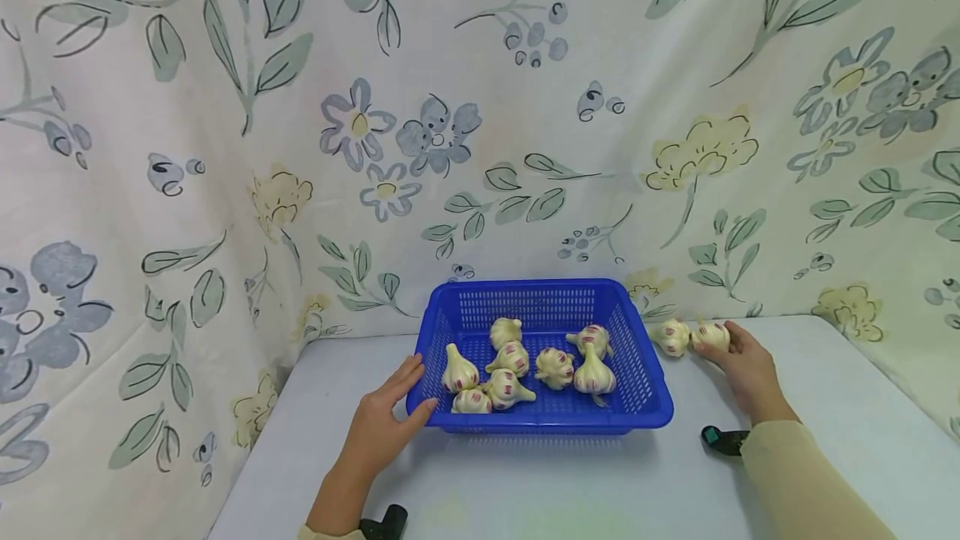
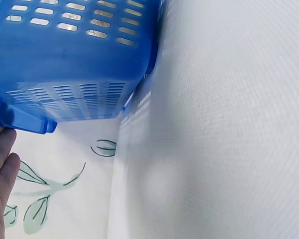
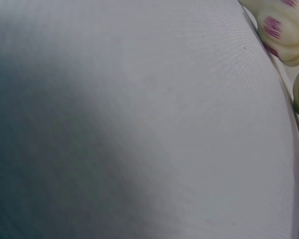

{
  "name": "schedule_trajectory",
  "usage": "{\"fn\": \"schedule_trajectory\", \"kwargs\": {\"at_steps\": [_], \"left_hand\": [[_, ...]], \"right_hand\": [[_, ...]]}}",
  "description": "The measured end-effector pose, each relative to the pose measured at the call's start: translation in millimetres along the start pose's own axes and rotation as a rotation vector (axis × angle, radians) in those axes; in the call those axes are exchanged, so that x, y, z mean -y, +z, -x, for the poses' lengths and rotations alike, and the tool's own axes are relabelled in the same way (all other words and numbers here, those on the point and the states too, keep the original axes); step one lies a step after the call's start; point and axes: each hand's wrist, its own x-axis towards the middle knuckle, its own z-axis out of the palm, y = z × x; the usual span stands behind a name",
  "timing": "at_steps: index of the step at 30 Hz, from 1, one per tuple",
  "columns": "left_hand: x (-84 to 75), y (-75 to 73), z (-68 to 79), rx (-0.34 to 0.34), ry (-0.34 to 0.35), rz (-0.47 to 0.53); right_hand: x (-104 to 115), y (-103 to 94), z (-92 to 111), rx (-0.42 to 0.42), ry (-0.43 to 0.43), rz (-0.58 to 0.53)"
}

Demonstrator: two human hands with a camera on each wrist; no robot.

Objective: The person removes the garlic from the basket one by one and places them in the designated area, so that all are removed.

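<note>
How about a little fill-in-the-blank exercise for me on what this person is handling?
1. The basket is coloured ____.
2. The hand touching the basket is the person's ____ one.
3. The other hand grips a bulb of ____.
4. Counting that one, ____ bulbs show outside the basket.

Missing words: blue; left; garlic; two.

Garlic bulbs (image 1: 507, 388) lay in the basket (image 1: 540, 420) on the table (image 1: 517, 490). Two other bulbs (image 1: 673, 338) were right of it, before the hanging cloth (image 1: 510, 132).
</note>
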Motion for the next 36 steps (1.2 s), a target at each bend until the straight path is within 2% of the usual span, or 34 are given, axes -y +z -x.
{"fn": "schedule_trajectory", "kwargs": {"at_steps": [25, 36], "left_hand": [[-0.5, 0.0, -0.3, 0.0, 0.003, -0.011], [0.1, 0.3, -0.9, 0.019, -0.025, -0.026]], "right_hand": [[-2.6, -0.9, -1.4, 0.002, 0.029, -0.016], [-0.6, -0.2, -1.7, 0.002, 0.038, -0.045]]}}
